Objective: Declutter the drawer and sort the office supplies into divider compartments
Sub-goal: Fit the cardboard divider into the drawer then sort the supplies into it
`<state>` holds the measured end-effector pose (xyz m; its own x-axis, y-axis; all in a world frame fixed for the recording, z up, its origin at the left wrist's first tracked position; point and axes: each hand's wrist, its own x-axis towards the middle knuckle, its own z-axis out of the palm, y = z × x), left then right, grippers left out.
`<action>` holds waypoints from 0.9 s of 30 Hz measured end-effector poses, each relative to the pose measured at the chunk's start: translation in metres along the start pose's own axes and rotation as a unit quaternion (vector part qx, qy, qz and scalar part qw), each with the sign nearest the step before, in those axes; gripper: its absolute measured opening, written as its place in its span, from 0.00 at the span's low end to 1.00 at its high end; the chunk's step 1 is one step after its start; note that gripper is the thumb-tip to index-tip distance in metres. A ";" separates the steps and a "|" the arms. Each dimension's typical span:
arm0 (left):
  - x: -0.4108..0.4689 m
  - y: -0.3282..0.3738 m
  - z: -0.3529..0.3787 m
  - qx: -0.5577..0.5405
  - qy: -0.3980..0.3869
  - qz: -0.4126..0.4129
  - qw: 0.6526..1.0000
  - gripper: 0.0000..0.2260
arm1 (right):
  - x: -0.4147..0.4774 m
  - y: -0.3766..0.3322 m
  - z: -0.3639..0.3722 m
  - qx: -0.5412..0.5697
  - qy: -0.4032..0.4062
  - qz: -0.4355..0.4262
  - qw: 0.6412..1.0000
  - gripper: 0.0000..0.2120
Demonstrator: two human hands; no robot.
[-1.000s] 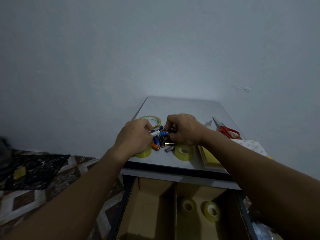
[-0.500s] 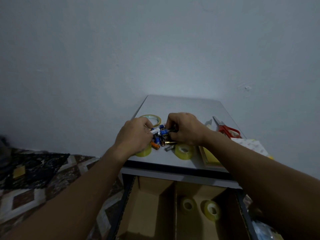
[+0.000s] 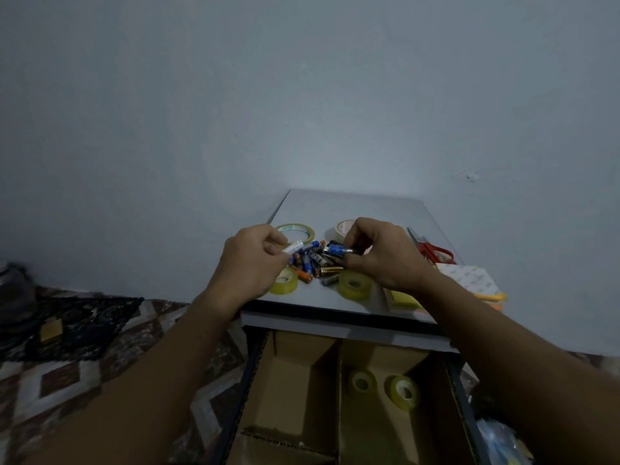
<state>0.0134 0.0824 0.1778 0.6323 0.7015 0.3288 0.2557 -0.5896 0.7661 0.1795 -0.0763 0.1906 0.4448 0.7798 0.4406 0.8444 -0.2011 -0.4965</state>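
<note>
Plain grey-blue wall (image 3: 302,95) behind; patterned floor (image 3: 84,347) at left; grey cabinet top (image 3: 352,206) against the wall

Below it, open drawer (image 3: 250,380) with cardboard dividers (image 3: 338,391): left compartment bare, middle one with two tape rolls (image 3: 382,385) side by side; right compartment mostly covered by the forearm, contents blurred

On the top: pile of batteries (image 3: 312,263) between both hands, tape rolls around it, red scissors (image 3: 432,250), sticky notes (image 3: 406,298) partly under the right wrist

Left hand (image 3: 250,263) pinched shut on a white battery (image 3: 292,246); right hand (image 3: 382,253) curled shut on a blue battery (image 3: 337,250), other fingers hidden
</note>
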 end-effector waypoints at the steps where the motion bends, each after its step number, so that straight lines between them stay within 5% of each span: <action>1: -0.009 0.001 -0.004 -0.018 0.002 -0.006 1.000 0.06 | -0.008 -0.003 -0.002 0.009 0.011 0.009 1.000 0.08; 10: -0.114 -0.013 -0.023 -0.091 -0.037 -0.085 0.992 0.04 | -0.092 -0.036 -0.010 0.072 0.090 0.088 0.989 0.08; 19: -0.219 -0.042 0.009 -0.050 -0.240 -0.268 0.932 0.01 | -0.165 -0.054 -0.002 0.114 0.048 0.131 0.984 0.06; 27: -0.209 -0.073 0.064 0.041 -0.286 -0.348 0.892 0.18 | -0.181 -0.059 0.007 0.126 0.012 0.158 0.979 0.06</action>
<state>-0.0910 -0.0470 0.0181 0.5630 0.6044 -0.5636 0.7697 -0.1351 0.6239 0.0472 -0.2016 0.1346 0.6813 0.6875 0.2512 0.5642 -0.2747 -0.7786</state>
